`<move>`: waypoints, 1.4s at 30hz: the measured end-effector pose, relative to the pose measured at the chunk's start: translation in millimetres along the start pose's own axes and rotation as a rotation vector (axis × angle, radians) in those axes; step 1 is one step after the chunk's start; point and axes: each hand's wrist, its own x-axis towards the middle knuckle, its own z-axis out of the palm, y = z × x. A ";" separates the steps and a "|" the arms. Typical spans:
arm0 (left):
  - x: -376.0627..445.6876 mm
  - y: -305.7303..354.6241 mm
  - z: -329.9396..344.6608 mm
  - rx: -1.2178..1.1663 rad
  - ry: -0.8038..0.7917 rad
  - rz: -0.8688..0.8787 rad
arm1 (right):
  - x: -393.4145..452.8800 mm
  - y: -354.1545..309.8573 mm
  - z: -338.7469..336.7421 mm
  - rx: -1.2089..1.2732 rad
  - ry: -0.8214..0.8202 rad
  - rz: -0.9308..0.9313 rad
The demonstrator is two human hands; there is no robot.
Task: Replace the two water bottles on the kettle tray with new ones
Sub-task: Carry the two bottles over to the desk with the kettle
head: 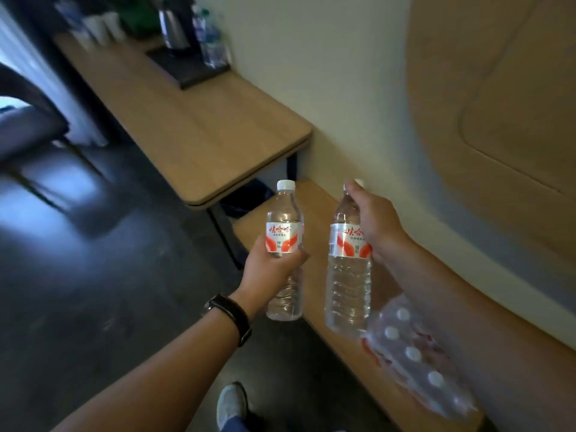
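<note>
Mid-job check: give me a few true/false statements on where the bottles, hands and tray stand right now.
1. Each hand holds one bottle. True: left hand grips the left bottle, right hand the right bottle.
2. Both held bottles are uncapped. False: the left one shows a white cap; the right one's top is mostly hidden.
3. The kettle tray holds no bottles. False: old bottles stand beside the kettle.
4. A wrapped bottle pack lies on the low bench. True.
</note>
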 end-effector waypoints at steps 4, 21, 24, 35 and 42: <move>-11.9 22.9 -100.4 -0.067 0.148 0.005 | -11.2 -34.0 114.5 -0.090 -0.159 -0.041; 29.9 83.2 -510.8 -0.099 0.495 0.097 | -12.8 -137.6 557.6 -0.192 -0.462 -0.185; 58.4 90.9 -563.1 -0.090 0.547 0.094 | 6.6 -153.4 616.6 -0.208 -0.496 -0.243; 208.6 139.3 -730.4 -0.040 0.608 0.138 | 130.1 -225.6 823.5 -0.149 -0.628 -0.259; 307.0 172.3 -815.4 -0.044 0.589 0.184 | 202.8 -270.4 921.5 -0.109 -0.587 -0.296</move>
